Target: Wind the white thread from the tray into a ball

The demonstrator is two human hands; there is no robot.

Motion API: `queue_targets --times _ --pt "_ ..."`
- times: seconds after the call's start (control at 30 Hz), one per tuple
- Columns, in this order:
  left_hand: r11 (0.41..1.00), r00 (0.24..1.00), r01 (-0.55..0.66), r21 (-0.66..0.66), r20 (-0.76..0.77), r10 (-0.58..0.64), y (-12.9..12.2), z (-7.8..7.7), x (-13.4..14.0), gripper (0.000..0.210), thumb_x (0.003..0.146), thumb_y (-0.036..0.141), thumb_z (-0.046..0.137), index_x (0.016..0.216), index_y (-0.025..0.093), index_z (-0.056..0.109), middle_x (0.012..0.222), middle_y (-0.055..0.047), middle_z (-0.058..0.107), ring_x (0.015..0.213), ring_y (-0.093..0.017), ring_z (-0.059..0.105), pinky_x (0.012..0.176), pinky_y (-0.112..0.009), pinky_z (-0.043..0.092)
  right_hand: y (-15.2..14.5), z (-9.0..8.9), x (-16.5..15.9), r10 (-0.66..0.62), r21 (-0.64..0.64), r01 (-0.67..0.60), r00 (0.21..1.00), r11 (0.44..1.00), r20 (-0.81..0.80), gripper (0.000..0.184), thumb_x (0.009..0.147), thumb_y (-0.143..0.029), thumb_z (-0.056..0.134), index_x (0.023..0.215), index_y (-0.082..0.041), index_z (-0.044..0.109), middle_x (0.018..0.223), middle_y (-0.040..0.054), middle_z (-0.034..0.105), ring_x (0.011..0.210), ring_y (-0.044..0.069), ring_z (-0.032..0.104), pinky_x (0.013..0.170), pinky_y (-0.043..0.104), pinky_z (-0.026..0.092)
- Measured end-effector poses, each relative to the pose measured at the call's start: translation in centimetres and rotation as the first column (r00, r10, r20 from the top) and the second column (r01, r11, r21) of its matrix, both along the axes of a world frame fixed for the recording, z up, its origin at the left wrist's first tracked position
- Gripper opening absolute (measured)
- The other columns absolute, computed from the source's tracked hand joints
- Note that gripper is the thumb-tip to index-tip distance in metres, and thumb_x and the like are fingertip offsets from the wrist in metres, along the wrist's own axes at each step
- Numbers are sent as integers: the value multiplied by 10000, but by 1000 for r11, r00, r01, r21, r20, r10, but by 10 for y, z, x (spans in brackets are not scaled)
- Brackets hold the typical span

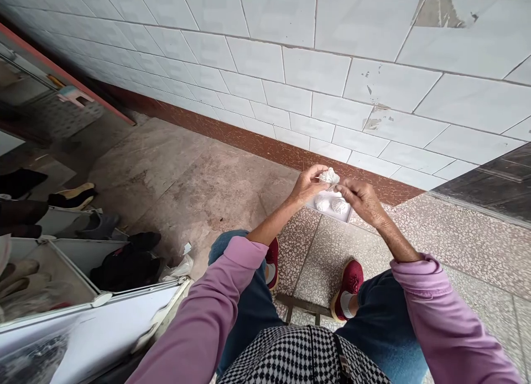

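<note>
My left hand (310,183) holds a white, crumpled, rounded bundle (329,176) up in front of the wall's foot, its fingers closed around the left side. At the bundle's lower right, my right hand (362,200) pinches something at its edge, too small to make out, perhaps part of the bundle itself. Just below both hands, a shallow white tray (344,217) rests on the floor. In it lie a white round ball (322,203) and another white ball (340,206) with a lined surface. The hands hide the tray's far part.
A white-tiled wall (298,102) with a brown skirting rises ahead. To the left, a shoe rack (99,298) holds several shoes, with crumpled plastic (178,268) beside it. My red shoes (350,279) stand on speckled tiles, a low stool's bar (302,302) between them.
</note>
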State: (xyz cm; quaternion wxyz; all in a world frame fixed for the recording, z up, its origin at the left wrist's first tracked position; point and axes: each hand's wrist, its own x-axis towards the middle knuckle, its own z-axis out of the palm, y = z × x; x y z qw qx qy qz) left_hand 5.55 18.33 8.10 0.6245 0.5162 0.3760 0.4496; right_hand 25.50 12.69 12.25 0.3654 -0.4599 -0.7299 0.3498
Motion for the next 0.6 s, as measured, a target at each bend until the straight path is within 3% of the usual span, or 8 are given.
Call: queue_targets --times 0.1,0.17,0.23,0.4,0.6 --pt "982 982 186 -34 -28 -187 -2 2 -2 508 678 218 857 1171 177 742 1133 -84 775 990 -206 719 921 -354 558 9 5 14 -143 19 144 989 989 -44 543 1007 -692 634 733 -227 573 659 -18 474 621 146 413 601 312 342" --pt "930 936 353 -100 38 -351 -5 5 -3 528 701 255 868 1207 172 745 1111 -95 771 936 -204 725 873 -358 577 13 4 19 -184 17 186 979 982 -84 547 974 -684 690 708 -228 548 649 -27 450 618 137 384 591 305 326" --pt "883 893 445 -152 152 -424 -9 8 -3 555 730 289 882 1250 178 723 1118 -104 766 915 -208 738 840 -366 603 17 2 19 -197 -7 198 968 980 -154 541 934 -670 750 703 -227 543 641 -36 443 607 126 365 575 292 314" --pt "874 867 444 -198 341 -363 -9 13 -6 630 796 343 881 1365 246 629 1214 -109 762 966 -275 794 779 -382 640 24 -2 6 -229 -92 211 925 973 -303 472 874 -661 809 830 -215 660 640 -41 499 581 116 374 528 263 304" --pt "899 897 362 -249 356 -263 2 24 -10 630 702 249 902 1300 216 707 1255 -120 747 991 -227 742 889 -411 641 37 -8 -12 -278 -139 243 878 960 -388 456 837 -652 801 854 -215 671 625 -49 474 581 121 376 536 257 351"
